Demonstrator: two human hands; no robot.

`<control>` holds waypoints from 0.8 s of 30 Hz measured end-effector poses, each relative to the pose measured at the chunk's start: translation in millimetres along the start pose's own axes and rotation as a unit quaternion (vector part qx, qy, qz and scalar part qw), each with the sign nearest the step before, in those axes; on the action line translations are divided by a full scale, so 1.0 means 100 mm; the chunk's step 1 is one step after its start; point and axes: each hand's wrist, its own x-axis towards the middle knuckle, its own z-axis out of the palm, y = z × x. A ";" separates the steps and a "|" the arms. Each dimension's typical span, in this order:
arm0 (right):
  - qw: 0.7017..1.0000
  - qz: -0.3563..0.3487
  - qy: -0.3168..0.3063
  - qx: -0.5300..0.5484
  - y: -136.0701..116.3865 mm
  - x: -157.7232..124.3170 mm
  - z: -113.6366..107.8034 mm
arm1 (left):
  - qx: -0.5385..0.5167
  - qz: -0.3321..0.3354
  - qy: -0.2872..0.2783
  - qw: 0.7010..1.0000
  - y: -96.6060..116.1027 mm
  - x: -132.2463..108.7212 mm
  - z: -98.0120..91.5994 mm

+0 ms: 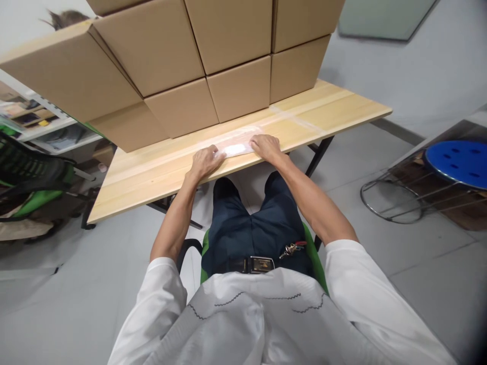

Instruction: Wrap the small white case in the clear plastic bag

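Note:
A flat, shiny clear-plastic packet (pixel 236 144), whitish with a pink tint, lies on the wooden table (pixel 140 180) near its front edge. Its contents cannot be made out. My left hand (pixel 205 161) is closed at the packet's left end, fingers curled onto the plastic. At the right end, my right hand (pixel 267 147) grips the plastic with bent fingers. Both hands rest low at the tabletop, and the fingertips are partly hidden.
Stacked cardboard boxes (pixel 239 86) form a wall along the table's back. A blue-topped stool (pixel 458 162) stands at right, a black and green chair (pixel 34 167) at left. Behind that chair are shelves (pixel 57 139). A strip of clear tape (pixel 297 119) crosses the tabletop.

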 end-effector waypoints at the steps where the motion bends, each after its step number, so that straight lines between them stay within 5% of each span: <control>1: 1.000 0.000 0.000 0.001 0.00 0.00 0.01 | 0.002 0.001 -0.001 1.000 -0.02 -0.02 -0.01; 24: 1.000 0.014 0.004 0.018 0.00 0.03 0.02 | 0.017 -0.033 0.020 0.999 -0.37 0.01 -0.01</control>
